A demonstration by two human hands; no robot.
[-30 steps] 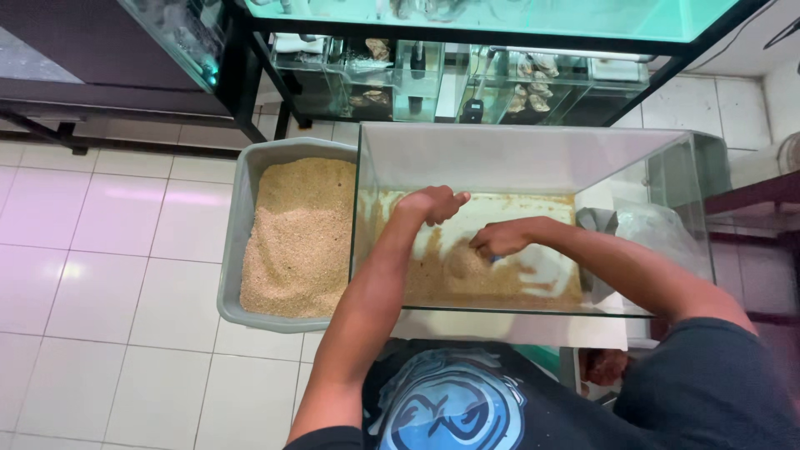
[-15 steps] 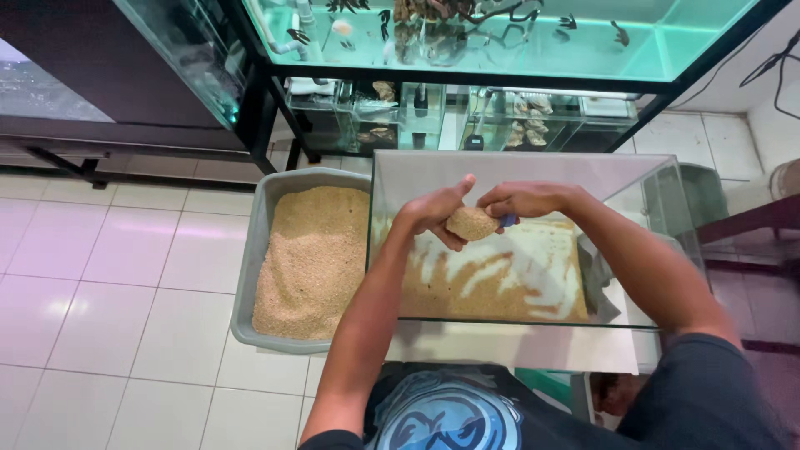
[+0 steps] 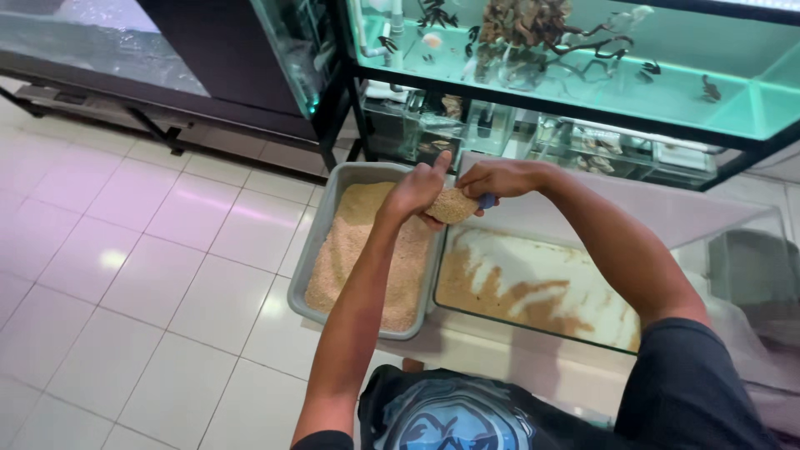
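My left hand and my right hand are raised together above the left wall of an empty glass tank. Between them they carry a heap of tan sand. A small blue object shows under my right fingers; what it is cannot be told. The heap hovers over the edge between the tank and a grey plastic tub filled with the same sand. Patches of sand smear the white tank bottom.
Lit aquariums on a black metal rack stand straight ahead, with smaller tanks on the lower shelf. White floor tiles spread to the left. A dark cabinet and another glass tank are at the upper left.
Both hands lifted out of the glass tank with scooped sand and moved left and up, toward the grey tub. My view shifted right and up, showing more of the rack.
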